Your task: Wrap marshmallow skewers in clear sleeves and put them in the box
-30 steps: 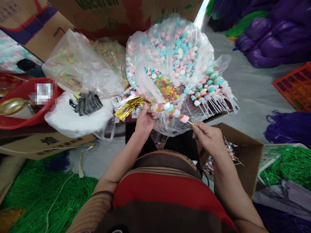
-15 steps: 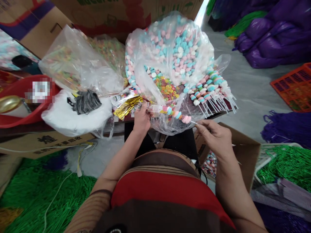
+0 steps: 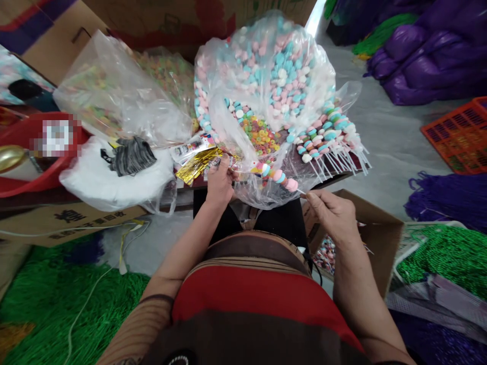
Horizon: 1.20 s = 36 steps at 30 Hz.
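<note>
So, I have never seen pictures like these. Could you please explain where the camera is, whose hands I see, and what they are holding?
There is no machine here. A person wears one camera on the head, so the view looks down over the chest at that person's own two hands. The left hand pinches the far end of a candy skewer, and the right hand pinches its bare stick end. Behind them are a big clear bag of pink, blue and white candies, a heap of coloured candy rings and a row of loaded skewers. Gold foil strips lie beside the left hand. A red basin is at the left, and an open cardboard box is at the right.
</note>
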{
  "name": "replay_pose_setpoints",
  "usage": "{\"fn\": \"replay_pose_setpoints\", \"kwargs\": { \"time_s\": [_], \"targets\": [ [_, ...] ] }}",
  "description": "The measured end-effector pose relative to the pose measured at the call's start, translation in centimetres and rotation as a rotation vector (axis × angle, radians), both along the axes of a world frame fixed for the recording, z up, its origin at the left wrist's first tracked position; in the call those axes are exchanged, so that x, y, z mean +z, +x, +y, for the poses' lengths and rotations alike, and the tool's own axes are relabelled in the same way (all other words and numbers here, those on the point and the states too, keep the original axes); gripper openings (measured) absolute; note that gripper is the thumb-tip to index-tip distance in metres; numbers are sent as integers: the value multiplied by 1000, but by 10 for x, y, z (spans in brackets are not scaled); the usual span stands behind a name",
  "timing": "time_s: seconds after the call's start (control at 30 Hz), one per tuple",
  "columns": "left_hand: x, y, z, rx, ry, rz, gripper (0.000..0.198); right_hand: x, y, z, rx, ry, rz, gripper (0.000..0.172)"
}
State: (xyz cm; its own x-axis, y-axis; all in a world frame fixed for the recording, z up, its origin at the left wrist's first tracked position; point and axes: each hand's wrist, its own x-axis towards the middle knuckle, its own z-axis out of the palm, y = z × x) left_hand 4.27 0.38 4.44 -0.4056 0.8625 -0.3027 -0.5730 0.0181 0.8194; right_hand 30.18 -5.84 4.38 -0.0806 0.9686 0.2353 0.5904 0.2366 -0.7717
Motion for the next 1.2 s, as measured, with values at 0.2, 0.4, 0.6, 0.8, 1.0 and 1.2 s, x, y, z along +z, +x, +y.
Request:
{"fn": "replay_pose_setpoints", "kwargs": {
  "time_s": [0.2, 0.4, 0.6, 0.8, 1.0, 1.2],
  "targets": [
    [-1, 0, 0, -12, 51, 51, 52, -9, -3, 1, -46, 39, 21, 20],
    [-5, 3, -4, -49, 183, 171, 57, -19, -11, 0, -48, -44, 201, 23],
    [-8, 3, -6, -80, 236, 214, 56, -24, -9, 0, 11, 21, 142, 26],
    [-9, 4, -7, -105, 237, 240, 57, -34, -17, -4, 13, 127, 26, 25],
    [-8, 2, -4, -41, 193, 247, 55, -40, -28, -7, 37, -201, 440, 25],
    [3, -2, -4, 4, 280, 361, 48, -40, -34, -7, 98, -171, 454, 27]
  ]
}}
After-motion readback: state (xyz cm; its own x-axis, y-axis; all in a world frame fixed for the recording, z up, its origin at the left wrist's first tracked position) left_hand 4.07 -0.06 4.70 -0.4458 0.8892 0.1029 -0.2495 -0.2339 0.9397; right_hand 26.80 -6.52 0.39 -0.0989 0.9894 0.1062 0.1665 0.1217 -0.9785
